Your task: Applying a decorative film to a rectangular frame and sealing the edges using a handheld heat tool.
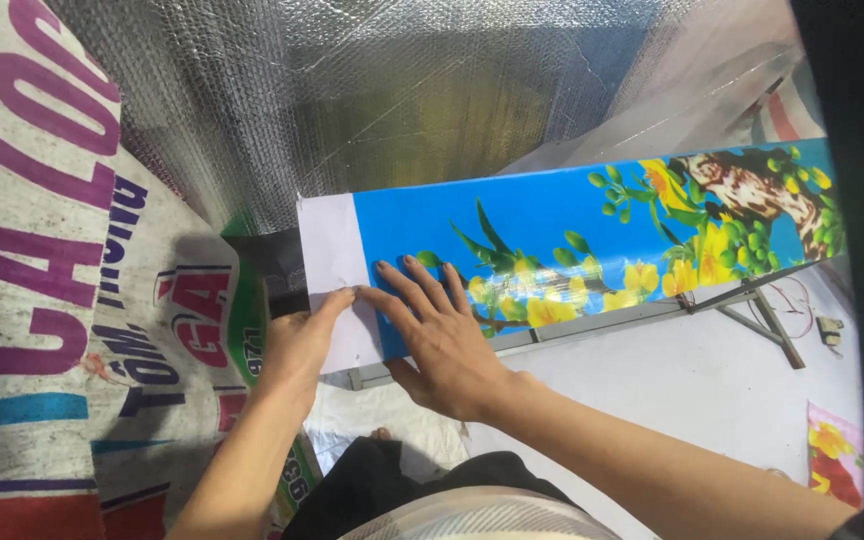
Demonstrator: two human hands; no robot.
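Closest to me I see my lap, with dark cloth and a striped hem. My two bare arms reach out from there.

My left hand [297, 340] lies on the white end of a long glossy paper strip printed with a blue sky and yellow flowers [572, 240]. Its grip is pressed together: the fingertip pushes down on the white part, right at the near edge. My right hand [442, 335] lies just beside it. Its grip is spread wide, fingers flat on the blue part, holding the strip down. The two hands almost touch.

The strip rests on a thin grey metal bar frame [642, 315] and runs away to my right, up to a brown branch with green leaves. I think the near end is laid flat and being smoothed. The far end is out of view, so I cannot tell how much is left.

On my left stand woven sacks with big purple and red letters [42, 230]. Below the frame is the white floor [672, 390]. Far back hangs a shiny silver bubble foil sheet [392, 90].
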